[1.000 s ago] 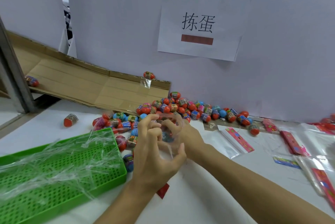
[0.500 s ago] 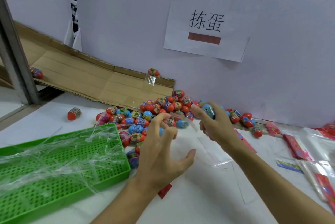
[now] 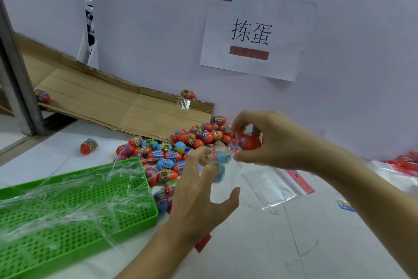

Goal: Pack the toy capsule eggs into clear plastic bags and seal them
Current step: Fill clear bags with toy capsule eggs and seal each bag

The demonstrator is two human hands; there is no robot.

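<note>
While the right hand (image 3: 271, 141) curls its fingers around a red egg (image 3: 248, 143) right of centre, its grip pinched on the shell, the left hand (image 3: 203, 190) below it holds the mouth of a clear bag (image 3: 222, 163) with blue eggs inside. More eggs lie in a pile (image 3: 178, 150) on the white surface (image 3: 271, 244) at centre. A green tray (image 3: 79, 206) sits at lower left, flat bags (image 3: 271, 183) at right.

Red egg (image 3: 248, 143) in right hand (image 3: 278, 141)
</note>
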